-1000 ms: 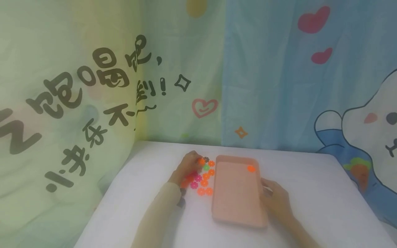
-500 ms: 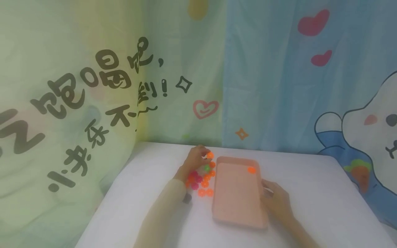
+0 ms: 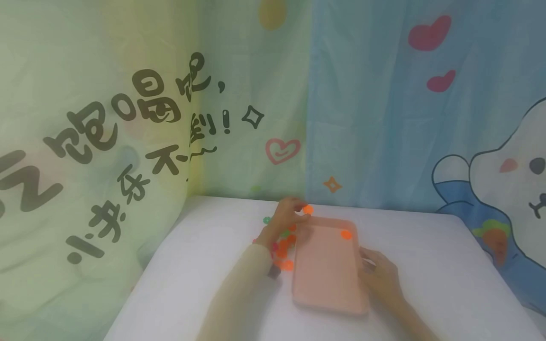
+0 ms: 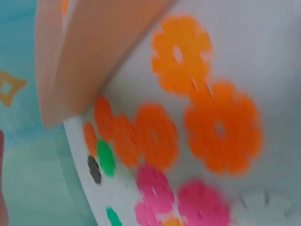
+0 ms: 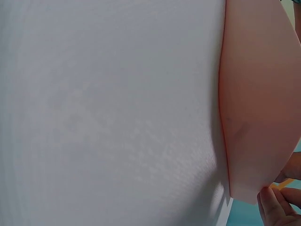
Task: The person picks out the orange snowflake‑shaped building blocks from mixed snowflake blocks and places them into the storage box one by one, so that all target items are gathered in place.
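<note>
In the head view my left hand (image 3: pixel 286 219) pinches an orange flower-shaped notched disc (image 3: pixel 308 209) at its fingertips, above the far left corner of a shallow pink tray (image 3: pixel 326 274). Another orange disc (image 3: pixel 346 234) lies in the tray near its far right corner. My right hand (image 3: pixel 384 278) grips the tray's right side; the right wrist view shows fingers (image 5: pixel 273 207) at the rim of the tray wall (image 5: pixel 258 103). Left of the tray lie several loose discs, orange (image 4: pixel 223 129), pink (image 4: pixel 202 202) and green (image 4: pixel 106 157), partly hidden by my left forearm in the head view.
A white-covered table (image 3: pixel 443 265) carries everything. Behind it hangs a printed curtain (image 3: pixel 362 118), and another panel (image 3: pixel 106 189) closes off the left side. A separate green disc (image 3: pixel 267 220) lies left of my left wrist. A whitish disc (image 4: pixel 261 209) shows in the left wrist view.
My left hand has lifted an orange disc from the loose discs and moved right to the tray's far left corner, uncovering a green disc. The right hand and tray have stayed nearly still.
</note>
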Demonstrator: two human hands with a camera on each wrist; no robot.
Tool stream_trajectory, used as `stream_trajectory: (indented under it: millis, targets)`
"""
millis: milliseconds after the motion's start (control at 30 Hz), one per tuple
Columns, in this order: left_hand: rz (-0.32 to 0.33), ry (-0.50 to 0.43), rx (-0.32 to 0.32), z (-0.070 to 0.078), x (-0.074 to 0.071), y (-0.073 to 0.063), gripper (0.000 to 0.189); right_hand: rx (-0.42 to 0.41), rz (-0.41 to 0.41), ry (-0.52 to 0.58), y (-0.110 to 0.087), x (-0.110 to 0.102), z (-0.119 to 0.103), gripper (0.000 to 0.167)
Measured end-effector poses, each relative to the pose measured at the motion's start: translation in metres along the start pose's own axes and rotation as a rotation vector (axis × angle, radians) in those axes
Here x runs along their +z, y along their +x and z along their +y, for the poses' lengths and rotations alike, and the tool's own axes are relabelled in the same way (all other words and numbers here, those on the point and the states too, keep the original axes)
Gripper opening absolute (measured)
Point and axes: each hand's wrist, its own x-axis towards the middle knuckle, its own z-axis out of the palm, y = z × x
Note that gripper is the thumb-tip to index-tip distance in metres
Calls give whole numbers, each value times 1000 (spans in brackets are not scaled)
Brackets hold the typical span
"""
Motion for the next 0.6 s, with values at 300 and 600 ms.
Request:
stream_trajectory:
  millis: [300,600]
  targets:
    - [-15,-169,-128,28,25,13,30,-2,0,16,-4,-3,-7,58]
    - [-91,-549,-520,104,11,-13,59,-18,10,25,-9,-8,-16,58]
